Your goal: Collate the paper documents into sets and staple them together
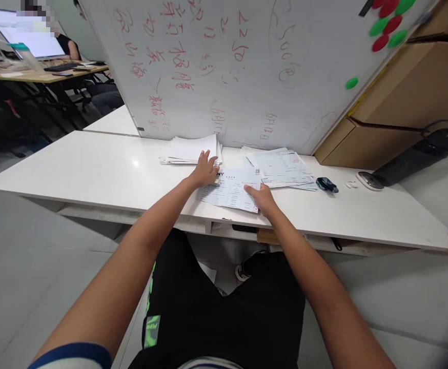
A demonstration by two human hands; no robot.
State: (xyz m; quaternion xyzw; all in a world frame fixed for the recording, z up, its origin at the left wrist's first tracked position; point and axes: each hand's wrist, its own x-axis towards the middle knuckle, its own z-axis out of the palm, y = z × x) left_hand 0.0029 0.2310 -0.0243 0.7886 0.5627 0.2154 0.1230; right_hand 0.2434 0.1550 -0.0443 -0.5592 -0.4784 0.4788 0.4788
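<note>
A printed sheet of paper (231,190) lies slanted near the front edge of the white desk, with a table of text and a small square code on it. My right hand (263,199) grips its right edge, thumb on top and fingers beneath. At its upper left corner is my left hand (205,170), fingers spread; part of the sheet is hidden under it. Just behind the left hand sits a stack of white papers (193,148). To the right, behind the sheet, a second pile of printed papers (281,166) is fanned out unevenly.
A whiteboard (247,66) with red writing stands behind the white desk (74,169). Right of the papers are a small dark object (327,185), white earbuds (350,184) and a dark bottle (420,154) lying tilted. Cardboard boxes (408,97) stand behind. A person sits at the far-left desk.
</note>
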